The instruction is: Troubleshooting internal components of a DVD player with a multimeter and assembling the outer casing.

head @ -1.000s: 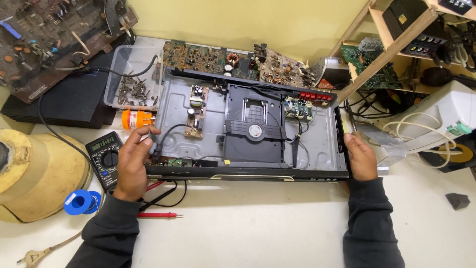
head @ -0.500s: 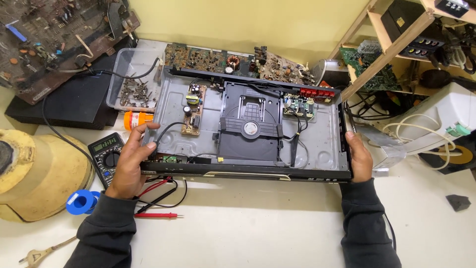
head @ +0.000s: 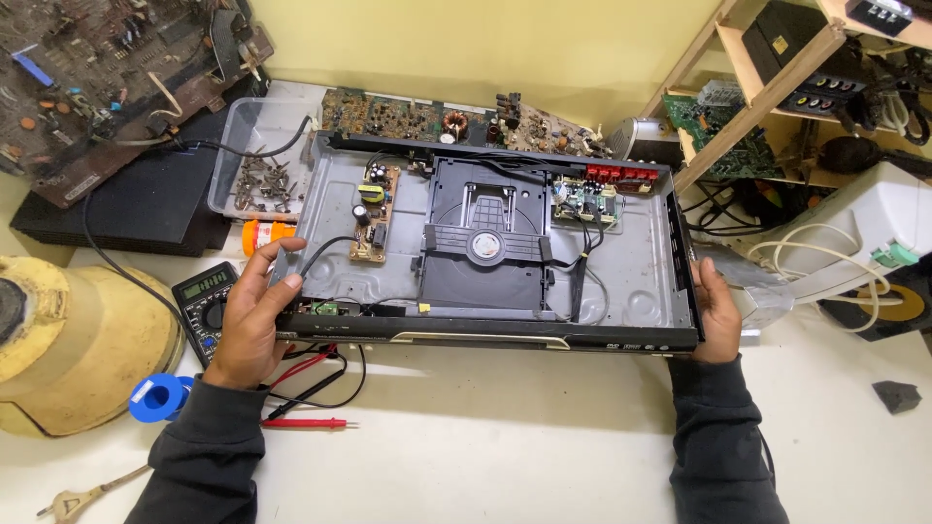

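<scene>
An opened disc player chassis (head: 631,272) lies across the white bench, lid off, front panel toward me. Inside sit a black disc tray unit (head: 485,243), a small brown power board (head: 372,209) on the left and a green board (head: 582,199) at the back right. My left hand (head: 254,311) grips the chassis's front left corner. My right hand (head: 716,312) clasps its front right corner. The front edge is raised a little off the bench.
A black multimeter (head: 204,296) with red and black probes (head: 311,422) lies by my left wrist. A blue solder spool (head: 160,398), yellow dome (head: 68,349), clear screw tray (head: 257,165), orange bottle (head: 267,233), circuit boards and a wooden shelf (head: 777,87) surround the player.
Both hands keep their grip on the player's corners. The chassis has shifted slightly and its front edge has lifted a little toward me.
</scene>
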